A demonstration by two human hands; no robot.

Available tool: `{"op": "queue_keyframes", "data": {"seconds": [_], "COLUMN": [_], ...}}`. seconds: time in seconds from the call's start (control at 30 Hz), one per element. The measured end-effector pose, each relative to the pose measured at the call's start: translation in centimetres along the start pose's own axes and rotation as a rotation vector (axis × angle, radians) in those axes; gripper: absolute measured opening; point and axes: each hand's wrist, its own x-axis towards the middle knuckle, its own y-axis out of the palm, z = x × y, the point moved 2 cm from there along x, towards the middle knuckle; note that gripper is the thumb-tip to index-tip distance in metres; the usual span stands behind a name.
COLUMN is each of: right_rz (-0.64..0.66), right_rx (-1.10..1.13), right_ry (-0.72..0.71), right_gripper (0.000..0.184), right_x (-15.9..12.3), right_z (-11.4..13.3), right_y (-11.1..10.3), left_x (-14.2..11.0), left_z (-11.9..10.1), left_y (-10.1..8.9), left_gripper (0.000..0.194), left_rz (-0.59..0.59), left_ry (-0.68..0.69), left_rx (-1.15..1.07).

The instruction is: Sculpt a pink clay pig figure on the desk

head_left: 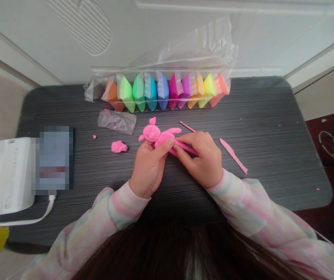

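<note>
A pink clay pig figure [151, 133], with a round head, two ears, an arm and long legs, is held above the dark table [97, 171]. My left hand [149, 165] grips its body, the thumb lying across the belly. The fingers of my right hand [200, 155] pinch the figure where the legs join the body. A thin pink modelling stick [186, 126] lies just beyond my right hand. To its right rests a pink plastic clay knife [233, 155]. Left of my left hand sit a lump of pink clay [119, 146] and a tiny pink bit [95, 137].
Along the back edge stands a clear bag with several coloured clay packets [163, 91]. A crumpled clear wrapper [117, 121] lies in front of it. At the left are a phone [56, 159], a white power bank [9, 175] and a white cable [48, 208].
</note>
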Motion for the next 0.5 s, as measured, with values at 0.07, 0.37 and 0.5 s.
{"op": "queue_keyframes", "data": {"seconds": [0.07, 0.37, 0.5], "right_rz": [0.0, 0.015, 0.019], "right_rx": [0.008, 0.008, 0.031], "right_ry": [-0.003, 0.006, 0.01], "right_gripper": [0.006, 0.009, 0.012], "right_x": [-0.02, -0.06, -0.05], "right_z": [0.01, -0.14, -0.27], "right_y": [0.02, 0.18, 0.05], "left_x": [0.02, 0.11, 0.15], "left_z": [0.05, -0.07, -0.23], "left_y": [-0.02, -0.08, -0.16], "left_gripper": [0.01, 0.012, 0.011], "left_rz": [-0.001, 0.013, 0.004], "left_ry": [0.004, -0.023, -0.024], "left_rx": [0.008, 0.0, -0.011]}}
